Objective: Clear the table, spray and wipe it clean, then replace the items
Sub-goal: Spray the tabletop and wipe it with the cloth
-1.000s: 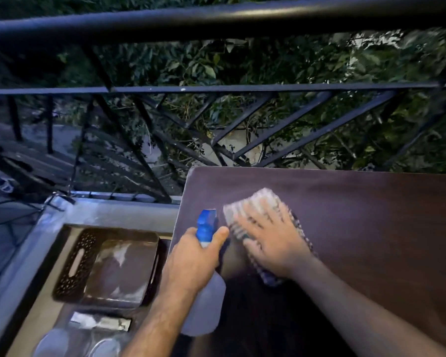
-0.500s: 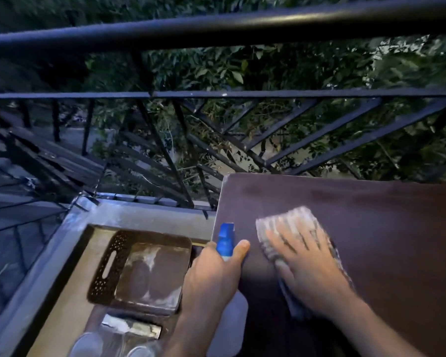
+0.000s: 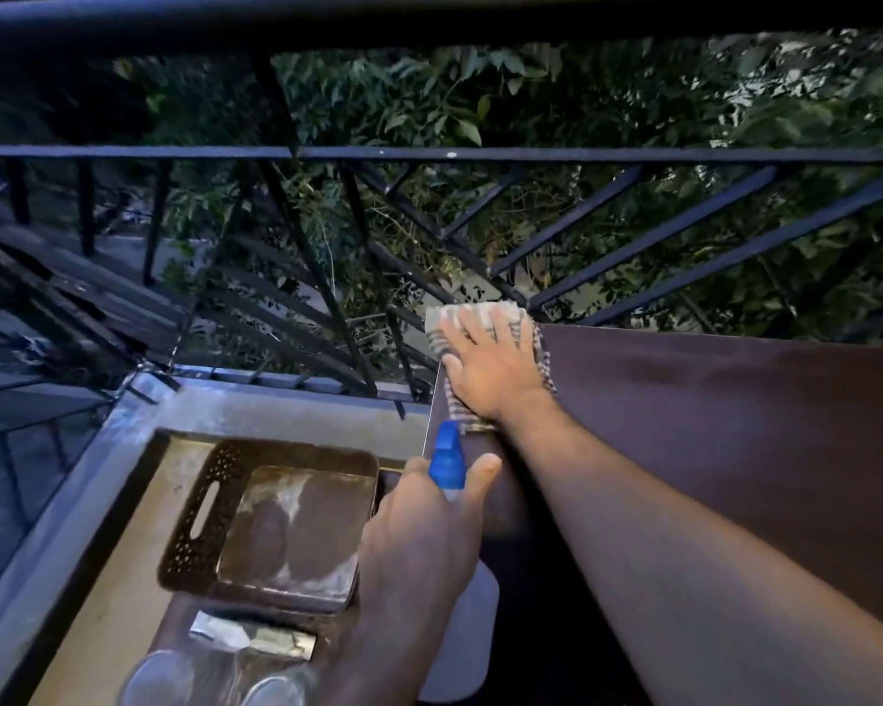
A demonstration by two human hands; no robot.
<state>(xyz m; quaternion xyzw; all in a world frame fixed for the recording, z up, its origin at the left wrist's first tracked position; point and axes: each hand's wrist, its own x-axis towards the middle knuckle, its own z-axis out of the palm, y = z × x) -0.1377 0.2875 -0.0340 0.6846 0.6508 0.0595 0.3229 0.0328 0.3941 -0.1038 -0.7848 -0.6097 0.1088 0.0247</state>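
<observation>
Pressing the cloth (image 3: 480, 318) flat at the worktop's (image 3: 735, 425) far-left corner, the open right hand (image 3: 490, 372) has bare surface stretching rightward, while the left hand (image 3: 419, 547) grips the spray bottle (image 3: 447, 458).

Striped cloth (image 3: 485, 318) at table (image 3: 735, 425) corner

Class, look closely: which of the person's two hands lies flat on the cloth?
The right hand, spread flat on the striped cloth; the left hand grips the spray bottle.

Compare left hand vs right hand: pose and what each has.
Left hand is curled round the spray bottle, held off the table's left edge; right hand lies flat, fingers spread, pressing the cloth on the table's far corner. Both bare.
</observation>
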